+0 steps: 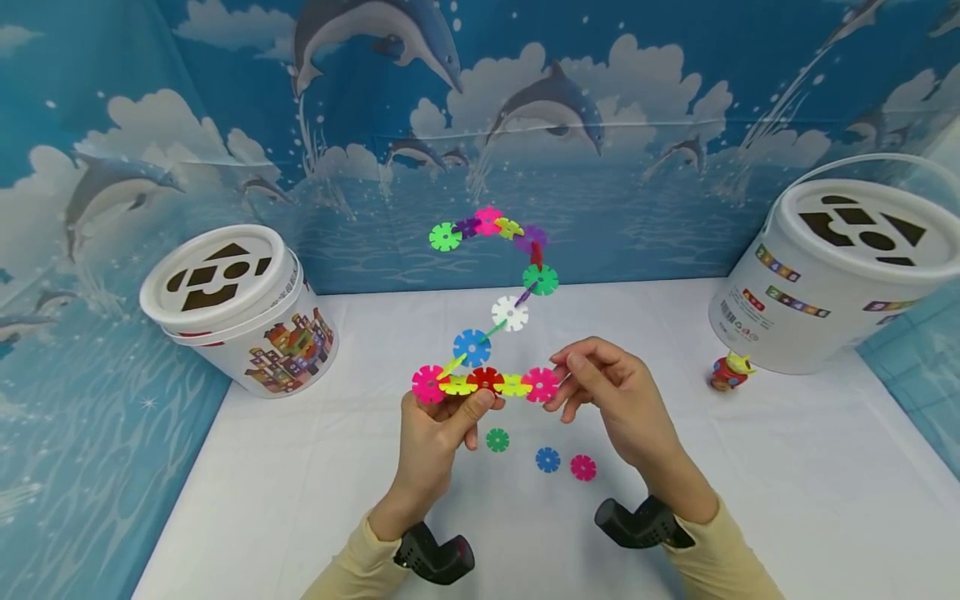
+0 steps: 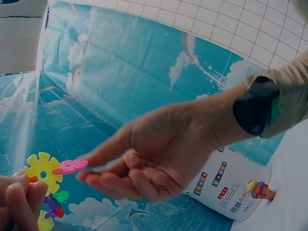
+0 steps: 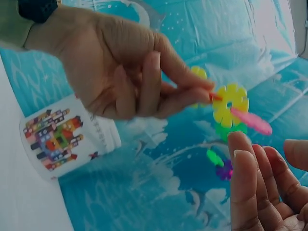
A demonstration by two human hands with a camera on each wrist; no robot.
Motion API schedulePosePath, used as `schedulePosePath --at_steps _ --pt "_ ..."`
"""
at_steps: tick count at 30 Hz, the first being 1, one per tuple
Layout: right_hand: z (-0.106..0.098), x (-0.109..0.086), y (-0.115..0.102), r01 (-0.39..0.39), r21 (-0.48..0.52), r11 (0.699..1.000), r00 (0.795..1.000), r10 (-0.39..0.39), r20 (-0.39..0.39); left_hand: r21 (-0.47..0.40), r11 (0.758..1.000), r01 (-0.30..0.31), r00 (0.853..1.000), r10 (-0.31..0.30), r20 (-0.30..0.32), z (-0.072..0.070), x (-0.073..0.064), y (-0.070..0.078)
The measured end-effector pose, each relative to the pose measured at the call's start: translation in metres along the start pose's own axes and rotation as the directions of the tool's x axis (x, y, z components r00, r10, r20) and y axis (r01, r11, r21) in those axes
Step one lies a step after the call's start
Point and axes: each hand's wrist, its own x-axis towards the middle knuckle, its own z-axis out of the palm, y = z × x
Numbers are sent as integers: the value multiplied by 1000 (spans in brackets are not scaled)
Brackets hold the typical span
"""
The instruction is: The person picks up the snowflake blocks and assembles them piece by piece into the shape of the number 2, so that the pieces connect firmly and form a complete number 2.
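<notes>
A chain of interlocking snowflake discs rises from my left hand (image 1: pixel 431 437), which pinches the red disc (image 1: pixel 486 379) between thumb and fingers. Yellow discs flank that red one, with a pink disc (image 1: pixel 541 384) at the right end and another pink disc (image 1: pixel 427 384) at the left. From there the chain climbs through a blue disc (image 1: pixel 472 347) and a white disc (image 1: pixel 510 313), then curves over to a light green disc (image 1: pixel 445 237). My right hand (image 1: pixel 611 392) is at the right-end pink disc, its fingers loosely bent; whether the fingertips touch it I cannot tell.
Loose green (image 1: pixel 497 440), blue (image 1: pixel 547 459) and pink discs (image 1: pixel 582 467) lie on the white table (image 1: pixel 285 500). A white lidded bucket (image 1: pixel 240 312) stands at the left, a larger bucket (image 1: pixel 817 283) at the right. Beside the latter is a small toy figure (image 1: pixel 729 372). A dolphin-printed cloth (image 1: pixel 375 192) hangs behind.
</notes>
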Motion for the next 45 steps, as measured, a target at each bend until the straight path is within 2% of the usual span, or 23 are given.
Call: schedulePosePath --at_steps 3,5,7,9,12,15,17,19,21,27,29,31,34,37,39,42,45 --pt "-7 7 12 -77 -65 995 997 77 -2 -9 1000 -7 1000 7 -2 -1 1 0" --pt "-11 13 25 -142 -132 981 988 148 36 -15 1000 -9 1000 8 -7 -1 2 1" --pt "-13 18 41 -200 -228 953 969 226 96 -18 1000 -13 1000 13 -10 -1 4 1" --pt "-12 21 58 -237 -323 916 942 298 154 -25 1000 -8 1000 8 -17 -2 4 1" --pt "-7 23 83 -225 -467 855 906 360 223 -32 999 -6 1000 5 -21 -3 4 1" --pt "1 21 105 -184 -616 766 877 411 249 -38 999 3 1000 -4 -23 -3 4 1" --pt "7 19 117 -154 -696 701 868 433 244 -50 999 11 1000 -12 -28 -3 3 1" --pt "13 18 126 -143 -759 635 862 456 219 -64 998 14 999 -16 -31 -3 2 1" --pt "18 16 132 -144 -796 588 866 464 186 -76 997 14 999 -16 -34 -3 2 1" --pt "26 12 142 -110 -847 520 896 421 142 -91 996 -3 999 0 -35 -4 1 2" --pt "26 11 143 -108 -858 502 901 414 129 -92 996 -8 999 6 -31 -4 1 2" --pt "27 11 144 -112 -857 503 907 404 119 -95 995 -13 1000 10 -29 -4 1 2" --pt "26 10 143 -161 -834 528 905 415 88 -92 996 -18 1000 15 -25 -4 1 3" --pt "24 11 141 -215 -803 556 896 440 65 -88 996 -23 1000 21 -23 -4 1 4" --pt "22 11 139 -221 -792 569 891 449 74 -82 996 -28 999 26 -20 -4 2 4" --pt "19 12 137 -188 -794 579 889 444 113 -75 997 -28 999 27 -17 -5 1 4" --pt "18 12 136 -137 -807 574 889 430 155 -72 997 -24 1000 23 -17 -5 1 3"
